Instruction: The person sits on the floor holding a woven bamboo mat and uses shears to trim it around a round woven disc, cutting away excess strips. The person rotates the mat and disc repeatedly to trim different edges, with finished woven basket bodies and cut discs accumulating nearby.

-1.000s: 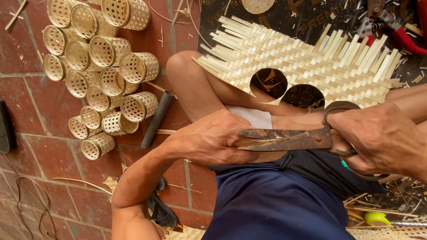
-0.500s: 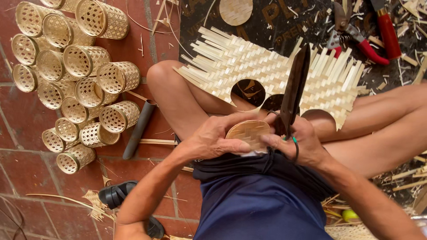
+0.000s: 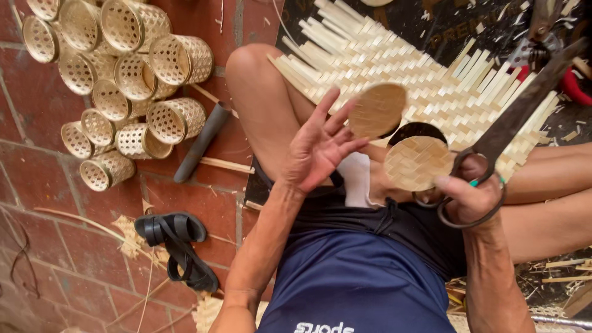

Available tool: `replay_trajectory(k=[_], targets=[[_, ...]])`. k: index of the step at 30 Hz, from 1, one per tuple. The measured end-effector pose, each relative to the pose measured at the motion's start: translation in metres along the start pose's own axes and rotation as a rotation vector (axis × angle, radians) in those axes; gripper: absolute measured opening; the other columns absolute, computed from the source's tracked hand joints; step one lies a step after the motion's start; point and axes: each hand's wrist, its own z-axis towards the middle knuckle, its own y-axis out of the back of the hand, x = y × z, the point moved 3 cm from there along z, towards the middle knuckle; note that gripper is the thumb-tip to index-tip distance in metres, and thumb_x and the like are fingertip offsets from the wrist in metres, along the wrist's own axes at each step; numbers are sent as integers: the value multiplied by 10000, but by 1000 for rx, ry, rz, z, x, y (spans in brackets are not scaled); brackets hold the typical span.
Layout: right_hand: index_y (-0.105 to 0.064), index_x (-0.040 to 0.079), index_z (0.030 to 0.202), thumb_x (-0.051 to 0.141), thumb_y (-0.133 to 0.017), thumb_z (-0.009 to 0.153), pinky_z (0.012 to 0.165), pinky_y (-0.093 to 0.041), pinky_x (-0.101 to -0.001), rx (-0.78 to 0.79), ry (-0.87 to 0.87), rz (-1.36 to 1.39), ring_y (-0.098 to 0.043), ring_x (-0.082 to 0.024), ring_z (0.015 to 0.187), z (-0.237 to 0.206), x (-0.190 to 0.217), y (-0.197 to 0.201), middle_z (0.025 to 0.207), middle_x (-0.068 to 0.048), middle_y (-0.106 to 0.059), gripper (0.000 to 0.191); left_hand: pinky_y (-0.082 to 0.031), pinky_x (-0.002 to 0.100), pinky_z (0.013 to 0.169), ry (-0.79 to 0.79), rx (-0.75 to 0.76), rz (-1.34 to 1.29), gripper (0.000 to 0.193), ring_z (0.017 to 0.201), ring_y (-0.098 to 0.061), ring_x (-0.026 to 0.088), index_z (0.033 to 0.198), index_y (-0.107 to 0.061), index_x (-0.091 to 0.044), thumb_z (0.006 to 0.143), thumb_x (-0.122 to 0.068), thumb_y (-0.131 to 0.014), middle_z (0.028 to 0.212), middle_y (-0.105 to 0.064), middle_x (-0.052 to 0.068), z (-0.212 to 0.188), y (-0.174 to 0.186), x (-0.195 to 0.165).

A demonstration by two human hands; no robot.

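Note:
My left hand (image 3: 314, 154) is open above my lap, fingers spread, palm up. A round woven bamboo disc (image 3: 377, 110) hangs just past its fingertips; whether it touches them I cannot tell. My right hand (image 3: 472, 197) grips the loop handles of large dark iron scissors (image 3: 518, 117), whose blades point up to the right. A second woven disc (image 3: 418, 162) sits against my right thumb. Behind both discs, a flat woven bamboo mat (image 3: 370, 55) with a round hole cut out lies over my bare knees.
Several small open-weave bamboo baskets (image 3: 123, 74) are piled on the red brick floor at the upper left. A dark tube (image 3: 200, 142) and a black sandal (image 3: 176, 243) lie left of my leg. A red-handled tool (image 3: 573, 86) rests at the far right, among bamboo scraps.
My left hand has let go of the disc it held and spread open. My right hand has swung the scissors away to the right, with a second disc against it.

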Motion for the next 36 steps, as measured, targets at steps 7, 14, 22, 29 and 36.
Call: replay_trajectory(k=[7,14,22,29,36], targets=[[-667,-97,1162,94,-669,890,734,-538,-307,64,-7,-45,-653,-171,799,-20,-30,-3,939,-109,-700,332,-633,332,883,-256,-171,1324,430,1173,-763,217,1453,-595,-80,1044,-178,-685,1281,-779,103,39,-6,-14],[-676,-89,1089,85,-681,886,731,-570,-316,-124,18,-101,-695,-187,773,-55,-46,31,885,-118,-729,267,-552,438,755,-608,-13,2133,764,905,-653,300,1393,-568,-75,738,-363,-832,975,-734,131,30,-28,26],[-668,-96,1125,68,-692,872,691,-560,-324,-131,21,8,-680,-182,734,-61,-62,45,881,-115,-717,303,-503,491,684,-146,79,2236,138,790,-696,327,1182,-666,-155,1082,-230,-606,813,-730,125,44,-60,1],[-681,-107,1141,111,-658,883,695,-555,-331,-7,18,46,-686,-188,739,-57,-68,51,900,-130,-735,338,-538,436,631,282,150,2148,203,703,-699,322,1073,-702,-100,946,-243,-637,781,-702,161,74,-102,-65],[-693,-91,1133,93,-657,876,755,-564,-307,-50,51,-138,-694,-157,804,-58,-67,53,931,-106,-748,318,-580,416,748,-363,427,1920,149,793,-743,244,1094,-719,-54,1031,-186,-691,913,-746,170,123,-124,-95]])
